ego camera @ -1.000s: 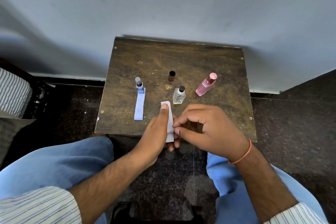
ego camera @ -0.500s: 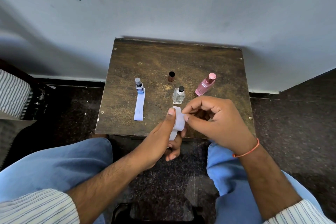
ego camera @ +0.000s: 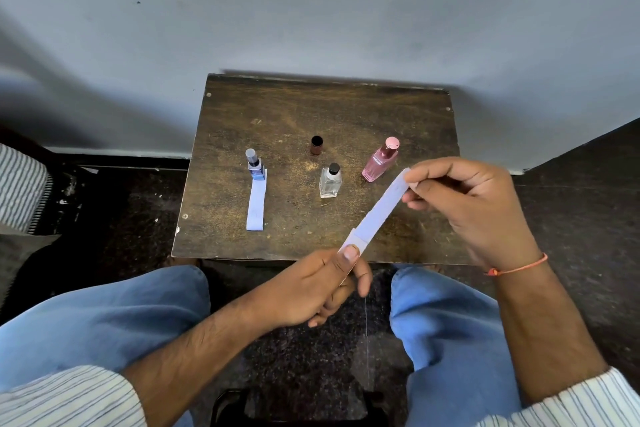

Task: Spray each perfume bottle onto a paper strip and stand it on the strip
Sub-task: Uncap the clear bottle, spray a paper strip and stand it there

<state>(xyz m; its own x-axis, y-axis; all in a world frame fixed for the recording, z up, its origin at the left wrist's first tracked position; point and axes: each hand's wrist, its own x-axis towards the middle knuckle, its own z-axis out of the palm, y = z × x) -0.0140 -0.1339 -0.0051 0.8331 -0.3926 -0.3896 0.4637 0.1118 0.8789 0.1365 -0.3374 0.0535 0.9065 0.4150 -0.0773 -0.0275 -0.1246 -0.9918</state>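
Stretching a paper strip above the surface, the left hand pinched its near end and the right hand its far end, beside the clear bottle.

A plain room indoors: a worn wooden stool-table stands against a bare grey wall on dark speckled stone flooring.
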